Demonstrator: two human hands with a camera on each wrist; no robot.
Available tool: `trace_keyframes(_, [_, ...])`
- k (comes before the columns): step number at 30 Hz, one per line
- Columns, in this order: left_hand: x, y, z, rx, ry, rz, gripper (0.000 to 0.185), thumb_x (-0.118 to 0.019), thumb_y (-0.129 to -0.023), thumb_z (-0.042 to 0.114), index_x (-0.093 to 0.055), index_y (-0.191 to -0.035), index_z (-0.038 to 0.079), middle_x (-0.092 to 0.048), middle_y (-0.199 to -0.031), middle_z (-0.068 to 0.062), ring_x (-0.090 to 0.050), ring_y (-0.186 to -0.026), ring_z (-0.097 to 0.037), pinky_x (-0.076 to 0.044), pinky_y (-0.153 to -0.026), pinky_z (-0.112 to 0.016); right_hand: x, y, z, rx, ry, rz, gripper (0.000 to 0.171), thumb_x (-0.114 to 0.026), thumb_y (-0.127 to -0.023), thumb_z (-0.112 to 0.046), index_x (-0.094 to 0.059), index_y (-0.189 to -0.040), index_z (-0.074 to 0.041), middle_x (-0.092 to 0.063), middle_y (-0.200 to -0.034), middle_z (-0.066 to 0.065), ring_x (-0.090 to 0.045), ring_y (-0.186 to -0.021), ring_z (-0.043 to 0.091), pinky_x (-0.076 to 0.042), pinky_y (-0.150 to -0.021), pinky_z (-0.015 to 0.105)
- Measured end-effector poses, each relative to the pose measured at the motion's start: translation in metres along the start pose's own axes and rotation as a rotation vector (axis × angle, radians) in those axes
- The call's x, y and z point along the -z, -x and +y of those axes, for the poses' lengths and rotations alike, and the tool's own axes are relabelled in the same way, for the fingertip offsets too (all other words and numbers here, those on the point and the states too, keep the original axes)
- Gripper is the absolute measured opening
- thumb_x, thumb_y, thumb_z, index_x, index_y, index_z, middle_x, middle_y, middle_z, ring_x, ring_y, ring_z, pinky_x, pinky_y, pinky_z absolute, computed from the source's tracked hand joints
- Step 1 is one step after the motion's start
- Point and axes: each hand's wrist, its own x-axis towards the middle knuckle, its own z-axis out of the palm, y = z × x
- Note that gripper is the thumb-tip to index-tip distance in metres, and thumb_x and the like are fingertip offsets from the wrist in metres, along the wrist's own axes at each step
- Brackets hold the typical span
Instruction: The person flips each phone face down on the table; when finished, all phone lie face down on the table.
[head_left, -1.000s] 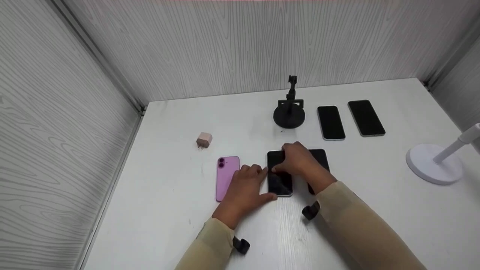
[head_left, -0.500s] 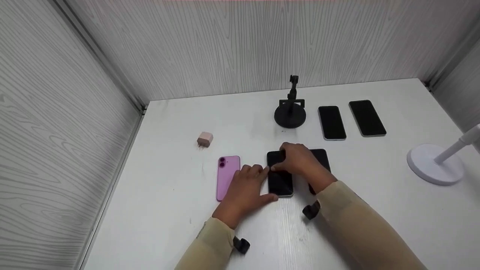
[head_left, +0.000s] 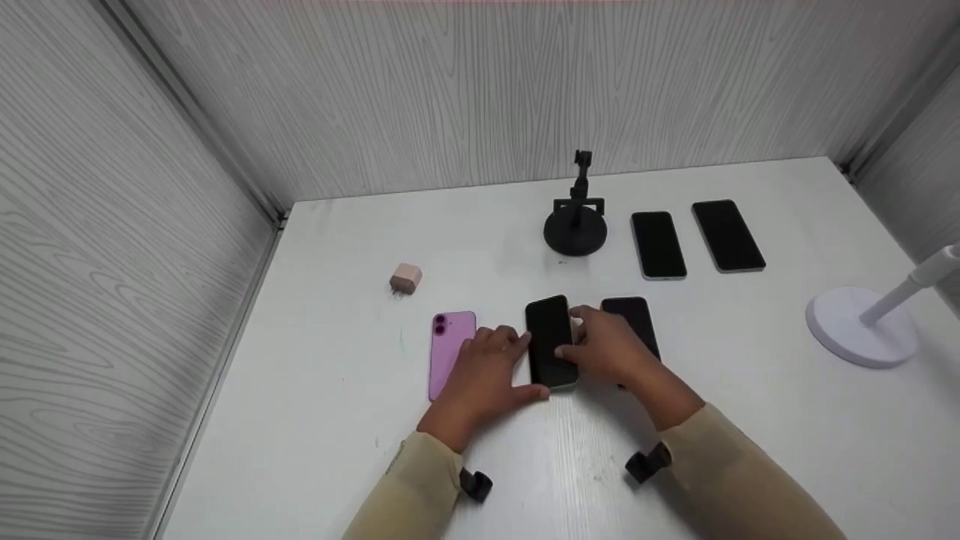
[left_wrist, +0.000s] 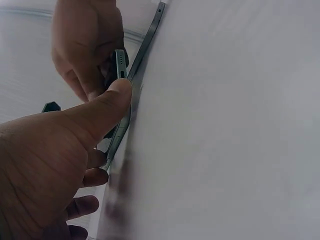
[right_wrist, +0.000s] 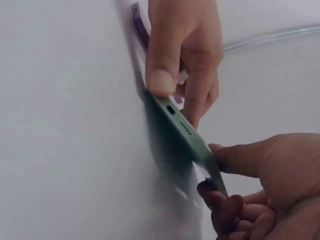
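A black-screened phone [head_left: 550, 341] with a green frame [right_wrist: 182, 132] stands tilted on its left long edge on the white table [head_left: 345, 420]. My right hand [head_left: 581, 349] pinches its raised right edge between thumb and fingers [right_wrist: 235, 155]. My left hand [head_left: 517, 360] holds the lower left side, its thumb [left_wrist: 107, 107] pressed on the bottom end of the phone [left_wrist: 119, 62]. A purple phone [head_left: 452, 352] lies face down just left of my left hand. A second black phone [head_left: 634, 319] lies flat behind my right hand.
A black round-based phone stand [head_left: 575, 229] is at the back, with two black phones [head_left: 658, 245] [head_left: 727, 235] to its right. A pink charger plug [head_left: 406, 280] sits at left. A white lamp base [head_left: 855, 326] is at right. Grey walls enclose three sides.
My right hand has slid off the top of the phone to its right edge and raised that edge. The second black phone behind it now shows. My left hand has barely moved.
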Motion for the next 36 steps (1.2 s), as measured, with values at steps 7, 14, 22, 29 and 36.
trace_keyframes(7, [0.002, -0.002, -0.003, -0.015, -0.003, 0.004, 0.095, -0.073, -0.091, 0.075, -0.051, -0.165, 0.020, -0.056, -0.157, -0.005, -0.048, -0.143, -0.028, -0.041, -0.119, -0.047, -0.007, 0.026, 0.009, 0.066, -0.142, 0.012, 0.074, -0.086, -0.094, -0.020, -0.054, -0.155, 0.004, -0.078, -0.108, 0.006, -0.069, -0.090, 0.017, -0.055, -0.079, 0.035])
trace_keyframes(14, [0.002, -0.003, -0.003, -0.021, 0.036, -0.009, 0.095, -0.076, -0.090, 0.073, -0.051, -0.165, 0.021, -0.056, -0.156, -0.005, -0.048, -0.142, -0.028, -0.041, -0.119, -0.048, -0.010, 0.037, 0.005, 0.065, -0.201, 0.044, 0.070, -0.086, -0.093, -0.018, -0.057, -0.154, 0.000, -0.078, -0.112, 0.006, -0.063, -0.085, 0.017, -0.051, -0.073, 0.031])
trace_keyframes(22, [0.005, -0.006, -0.003, -0.056, -0.005, 0.012, 0.093, -0.083, -0.087, 0.068, -0.056, -0.161, 0.018, -0.061, -0.148, -0.006, -0.053, -0.135, -0.030, -0.047, -0.111, -0.050, -0.016, 0.041, 0.004, 0.092, -0.299, 0.058, 0.069, -0.085, -0.096, -0.021, -0.057, -0.157, -0.005, -0.078, -0.120, 0.008, -0.064, -0.097, 0.019, -0.053, -0.079, 0.032])
trace_keyframes(29, [0.013, -0.007, -0.012, -0.075, 0.081, -0.029, 0.082, -0.083, -0.093, 0.058, -0.059, -0.159, 0.016, -0.063, -0.144, -0.006, -0.052, -0.132, -0.031, -0.045, -0.113, -0.050, -0.024, 0.042, 0.000, 0.100, -0.360, 0.058, 0.070, -0.086, -0.095, -0.021, -0.057, -0.158, -0.008, -0.073, -0.123, 0.008, -0.067, -0.104, 0.019, -0.056, -0.088, 0.034])
trace_keyframes(36, [0.026, -0.028, -0.015, 0.018, 0.379, -0.078, 0.059, -0.051, -0.114, 0.055, -0.062, -0.157, 0.016, -0.070, -0.146, -0.010, -0.056, -0.141, -0.034, -0.042, -0.123, -0.052, -0.032, 0.040, -0.007, 0.138, -0.369, 0.126, 0.060, -0.084, -0.096, -0.014, -0.064, -0.151, -0.003, -0.074, -0.117, 0.009, -0.067, -0.104, 0.020, -0.059, -0.092, 0.038])
